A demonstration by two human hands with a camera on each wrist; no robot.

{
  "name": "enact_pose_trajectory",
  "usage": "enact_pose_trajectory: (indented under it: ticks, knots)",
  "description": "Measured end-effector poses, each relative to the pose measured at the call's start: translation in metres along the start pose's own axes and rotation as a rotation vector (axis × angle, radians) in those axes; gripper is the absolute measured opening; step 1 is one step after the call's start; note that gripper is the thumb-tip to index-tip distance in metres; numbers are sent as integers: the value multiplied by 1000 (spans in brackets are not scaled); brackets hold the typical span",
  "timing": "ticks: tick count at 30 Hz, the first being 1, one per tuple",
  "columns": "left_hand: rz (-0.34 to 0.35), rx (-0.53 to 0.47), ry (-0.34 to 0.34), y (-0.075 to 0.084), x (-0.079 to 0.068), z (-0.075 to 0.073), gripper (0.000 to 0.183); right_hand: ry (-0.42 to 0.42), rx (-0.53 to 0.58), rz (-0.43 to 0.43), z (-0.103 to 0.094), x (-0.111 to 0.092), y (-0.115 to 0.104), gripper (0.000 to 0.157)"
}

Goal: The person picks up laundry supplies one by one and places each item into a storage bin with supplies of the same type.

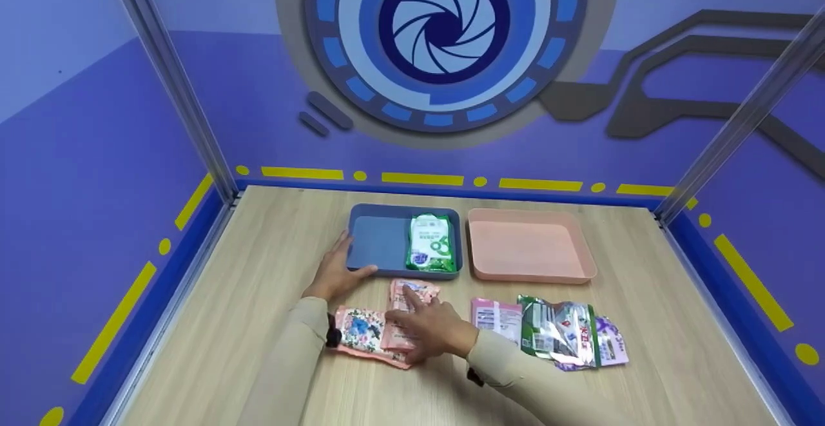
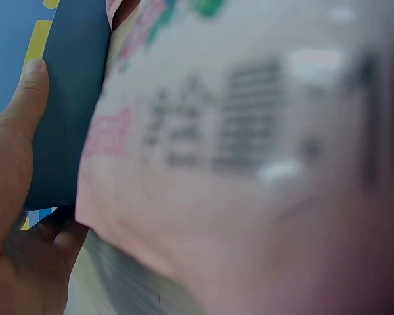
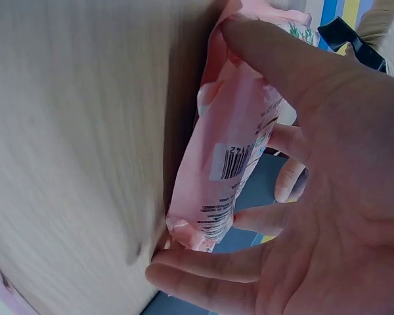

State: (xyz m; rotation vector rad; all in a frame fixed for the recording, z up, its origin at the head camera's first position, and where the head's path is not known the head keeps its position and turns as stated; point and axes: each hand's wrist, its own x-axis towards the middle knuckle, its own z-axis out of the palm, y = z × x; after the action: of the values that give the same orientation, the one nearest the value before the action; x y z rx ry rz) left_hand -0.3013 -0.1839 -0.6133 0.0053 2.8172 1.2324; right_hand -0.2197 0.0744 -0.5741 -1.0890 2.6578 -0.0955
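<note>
My left hand (image 1: 338, 271) is at the near left corner of the blue tray (image 1: 377, 239), its spread thumb and fingers touching the outer walls. Inside the tray's right half lies a green-and-white packet (image 1: 430, 240). With thumb and fingers on opposite sides, my right hand (image 1: 437, 327) grips a pink packet (image 3: 233, 141) that bears a barcode. Another pink packet with a floral print (image 1: 362, 328) lies beside it, partly covered. A blurred pink packet (image 2: 203, 210) fills most of the left wrist view.
A pink tray (image 1: 532, 249) stands right of the blue one. In front of it lie a pink-and-white packet (image 1: 496, 318), a green-and-silver packet (image 1: 557, 332) and a purple packet (image 1: 611, 341), overlapping. Walls with metal posts border the wooden table (image 1: 213, 348).
</note>
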Motion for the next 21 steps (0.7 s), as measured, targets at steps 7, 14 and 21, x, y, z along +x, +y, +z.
enact_pose_trajectory:
  ticks: [7, 14, 21]
  knots:
    - [-16, -5, -6, 0, -1, 1, 103, 0, -2, 2, -1, -1, 1, 88]
    - [2, 5, 5, 0, 1, 1, 102, 17, -19, -3, -1, -2, 2, 82]
    - [6, -19, 9, 0, 0, 1, 101, 47, -49, -14, -1, -2, 1, 79]
